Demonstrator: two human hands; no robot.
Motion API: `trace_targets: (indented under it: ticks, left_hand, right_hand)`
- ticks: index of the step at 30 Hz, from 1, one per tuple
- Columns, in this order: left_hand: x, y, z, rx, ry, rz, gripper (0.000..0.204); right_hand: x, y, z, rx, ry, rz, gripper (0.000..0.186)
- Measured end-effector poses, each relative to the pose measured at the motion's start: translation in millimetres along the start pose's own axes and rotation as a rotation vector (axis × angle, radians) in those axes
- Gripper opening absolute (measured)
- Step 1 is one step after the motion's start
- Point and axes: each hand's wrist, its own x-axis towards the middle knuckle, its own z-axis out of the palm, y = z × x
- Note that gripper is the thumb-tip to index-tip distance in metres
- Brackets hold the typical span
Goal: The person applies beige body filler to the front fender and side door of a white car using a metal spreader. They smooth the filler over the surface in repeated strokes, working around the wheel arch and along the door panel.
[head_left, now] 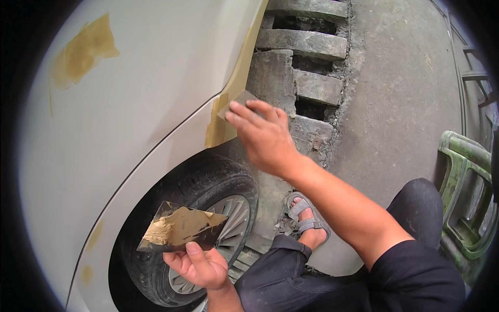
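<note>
My right hand [262, 130] pinches a thin, see-through flat spreader [243, 100] against the edge of the car's light panel, just above the wheel arch. Under and beside the spreader lies a strip of tan body filler [215, 122]. Lower down, in front of the wheel, my left hand [202, 266] grips a dark rectangular mixing plate [208, 236] by its lower edge, thumb on top. A thick smear of tan filler [165, 229] covers much of that plate. The fingers of my right hand hide part of the spreader.
The car body [150, 62] fills the left, with another tan filler patch [86, 49] higher up. Below the arch sits the tyre [218, 174]. A broken concrete drain cover [317, 86] with gaps runs beside the car. A green plastic stool [468, 192] stands at the right.
</note>
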Motion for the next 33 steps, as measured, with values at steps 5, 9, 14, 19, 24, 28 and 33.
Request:
trace_targets:
  ticks: [5,9,14,19,24,28,33]
  left_hand:
    - [0,0,0,0.009,0.006,0.009,0.052]
    - [-1,-3,-2,0.013,0.003,0.005,0.051]
    - [-2,-5,-4,0.036,0.011,0.006,0.050]
    - [0,-4,-6,0.051,0.008,-0.006,0.049]
    - [-2,-5,-6,0.004,0.001,0.002,0.048]
    - [-2,-5,-6,-0.022,-0.012,0.003,0.048]
    - [0,-5,-5,-0.051,-0.029,0.000,0.048]
  right_hand:
    - [2,-3,3,-0.046,-0.052,-0.089,0.054]
    - [-5,-9,-3,-0.027,-0.083,-0.071,0.052]
    - [15,4,-3,-0.023,0.093,0.044,0.041]
    - [12,-2,-1,-0.033,-0.141,0.032,0.050]
    - [13,0,2,-0.040,0.043,0.040,0.049]
    - [16,-1,4,-0.073,0.003,0.027,0.049]
    - [15,-1,1,-0.082,0.076,0.042,0.049]
